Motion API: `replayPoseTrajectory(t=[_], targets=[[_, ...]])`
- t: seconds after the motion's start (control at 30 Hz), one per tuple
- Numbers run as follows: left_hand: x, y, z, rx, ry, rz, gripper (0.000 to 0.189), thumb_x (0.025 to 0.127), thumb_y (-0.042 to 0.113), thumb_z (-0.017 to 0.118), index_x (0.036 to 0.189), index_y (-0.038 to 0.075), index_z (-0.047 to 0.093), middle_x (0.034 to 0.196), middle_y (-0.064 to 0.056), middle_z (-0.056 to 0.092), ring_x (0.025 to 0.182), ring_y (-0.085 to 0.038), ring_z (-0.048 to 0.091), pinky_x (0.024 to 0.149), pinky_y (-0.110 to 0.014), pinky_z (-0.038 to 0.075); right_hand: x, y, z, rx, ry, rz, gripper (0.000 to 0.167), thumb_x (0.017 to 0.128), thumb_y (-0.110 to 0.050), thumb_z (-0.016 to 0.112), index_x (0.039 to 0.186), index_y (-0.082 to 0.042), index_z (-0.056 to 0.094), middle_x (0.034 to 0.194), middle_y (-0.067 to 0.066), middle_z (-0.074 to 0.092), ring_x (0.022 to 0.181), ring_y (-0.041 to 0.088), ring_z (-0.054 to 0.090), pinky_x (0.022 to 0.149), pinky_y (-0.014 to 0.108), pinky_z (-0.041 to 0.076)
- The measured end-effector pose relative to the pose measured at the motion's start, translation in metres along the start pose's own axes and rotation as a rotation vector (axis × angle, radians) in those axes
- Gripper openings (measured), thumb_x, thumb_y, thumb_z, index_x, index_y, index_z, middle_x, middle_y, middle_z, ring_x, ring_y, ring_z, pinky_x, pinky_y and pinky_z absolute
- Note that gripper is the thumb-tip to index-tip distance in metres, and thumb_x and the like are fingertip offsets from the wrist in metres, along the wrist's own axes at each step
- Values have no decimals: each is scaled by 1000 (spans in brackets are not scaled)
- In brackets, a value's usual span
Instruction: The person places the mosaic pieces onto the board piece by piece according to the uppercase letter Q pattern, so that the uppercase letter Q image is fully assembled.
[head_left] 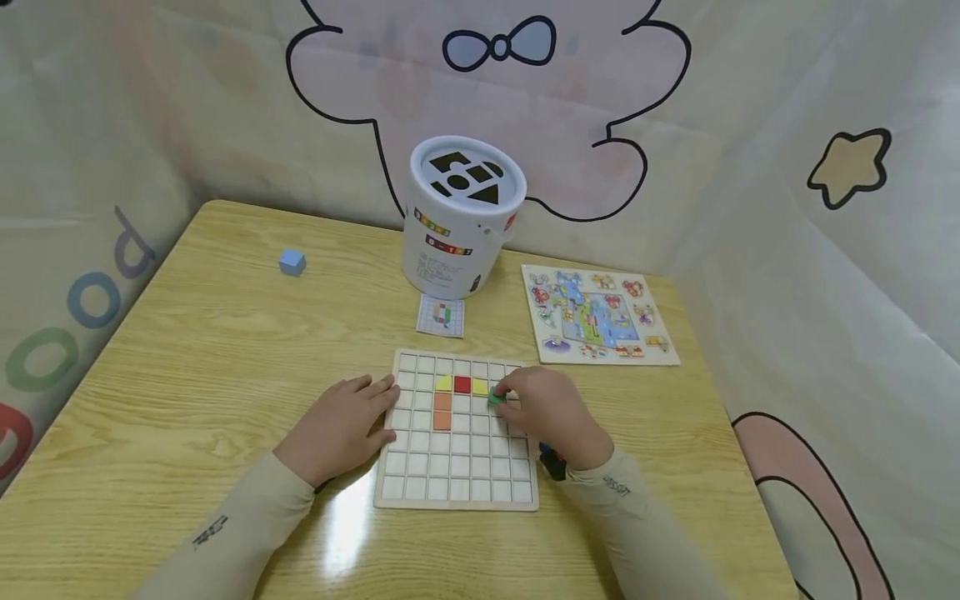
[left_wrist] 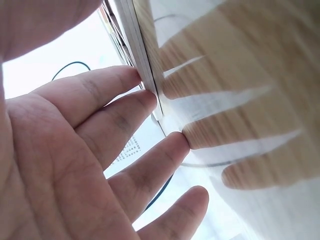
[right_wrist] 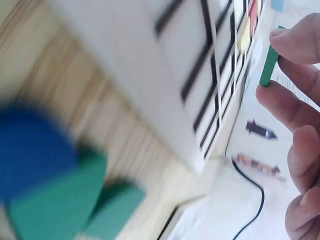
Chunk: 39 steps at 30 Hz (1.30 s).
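A white grid board (head_left: 459,497) with a pale wooden rim lies in front of me. Two yellow pieces, a red square (head_left: 462,385) between them and two orange squares (head_left: 442,411) sit in its cells. My right hand (head_left: 551,408) pinches a small green tile (right_wrist: 270,62) between thumb and fingers, over the upper right of the grid. My left hand (head_left: 345,425) rests at the board's left edge, fingers extended, fingertips right at the rim in the left wrist view. Blue and green blocks (right_wrist: 60,200) lie beside the board under my right wrist.
A white bucket (head_left: 450,250) with shape holes in its lid stands behind the board. A small pattern card (head_left: 441,317) lies at its foot. To the right is a picture puzzle board (head_left: 600,317). A blue block (head_left: 292,262) sits at the back left.
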<state>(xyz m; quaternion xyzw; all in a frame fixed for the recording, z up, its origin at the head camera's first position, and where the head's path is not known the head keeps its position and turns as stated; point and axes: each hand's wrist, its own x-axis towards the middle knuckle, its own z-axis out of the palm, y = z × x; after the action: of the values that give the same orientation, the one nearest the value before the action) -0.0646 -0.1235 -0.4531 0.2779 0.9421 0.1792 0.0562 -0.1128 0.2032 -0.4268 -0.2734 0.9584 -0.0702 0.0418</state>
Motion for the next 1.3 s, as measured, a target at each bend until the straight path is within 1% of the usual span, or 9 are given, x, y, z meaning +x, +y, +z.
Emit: replayPoseTrajectory(t=[0.17, 0.27, 0.47, 0.6, 0.7, 1.0, 1.1, 1.17, 1.3], targets=[[-2, -1, 1, -2, -3, -7, 62, 99, 33, 79, 149, -1, 61, 154, -18, 57, 137, -48, 54, 115, -62, 44, 9, -9, 9, -24, -31, -70, 5, 93, -26, 87, 94, -22, 84, 97, -9, 78, 85, 11, 72, 67, 29, 60], [-1, -3, 4, 2, 0, -2, 63, 99, 33, 79, 148, -1, 61, 154, -18, 57, 137, -48, 54, 116, -61, 44, 13, -11, 12, -28, -45, -79, 1, 93, -21, 85, 92, -21, 85, 95, -9, 77, 85, 11, 72, 68, 29, 60], [2, -4, 10, 14, -9, 11, 62, 99, 34, 78, 148, -1, 61, 154, -18, 57, 138, -48, 54, 116, -60, 44, 13, -13, 13, -47, -85, -92, 15, 91, -11, 79, 94, -22, 88, 97, -9, 78, 91, 12, 73, 71, 28, 61], [1, -4, 11, 17, 3, 9, 63, 99, 34, 78, 149, -1, 61, 154, -18, 57, 137, -48, 54, 115, -61, 44, 13, -14, 11, -43, -96, -124, 9, 93, -15, 81, 95, -21, 88, 99, -6, 79, 93, 16, 73, 74, 33, 62], [1, -4, 9, 17, 7, 3, 63, 100, 34, 78, 149, 0, 61, 155, -18, 57, 137, -48, 54, 115, -61, 44, 14, -13, 11, -34, -106, -119, 6, 94, -20, 84, 99, -20, 88, 101, -5, 78, 96, 17, 72, 77, 34, 63], [1, -3, 6, 12, 2, -2, 63, 100, 33, 78, 149, -1, 61, 155, -18, 56, 137, -49, 54, 115, -62, 44, 15, -13, 12, -20, -118, -131, 11, 93, -18, 86, 104, -21, 88, 105, -6, 78, 98, 17, 72, 80, 34, 63], [1, -3, 5, 11, 2, -2, 63, 99, 33, 79, 149, -1, 61, 154, -18, 57, 137, -48, 54, 115, -62, 44, 10, -11, 5, -9, -108, -90, 10, 97, -21, 82, 105, -20, 87, 106, -4, 78, 100, 18, 73, 79, 36, 63], [1, -3, 5, 11, 2, 0, 63, 99, 33, 79, 149, -1, 61, 154, -18, 57, 137, -48, 54, 115, -62, 44, 5, -6, -2, -10, -104, -30, 12, 99, -23, 79, 108, -20, 86, 110, -2, 78, 103, 19, 73, 82, 39, 64], [0, -2, 4, 13, -2, 2, 63, 99, 33, 79, 148, -1, 61, 154, -18, 57, 137, -48, 54, 115, -61, 44, -11, 14, -12, -2, -98, 94, 15, 102, -22, 75, 113, -19, 84, 115, -1, 77, 102, 19, 73, 81, 41, 63]])
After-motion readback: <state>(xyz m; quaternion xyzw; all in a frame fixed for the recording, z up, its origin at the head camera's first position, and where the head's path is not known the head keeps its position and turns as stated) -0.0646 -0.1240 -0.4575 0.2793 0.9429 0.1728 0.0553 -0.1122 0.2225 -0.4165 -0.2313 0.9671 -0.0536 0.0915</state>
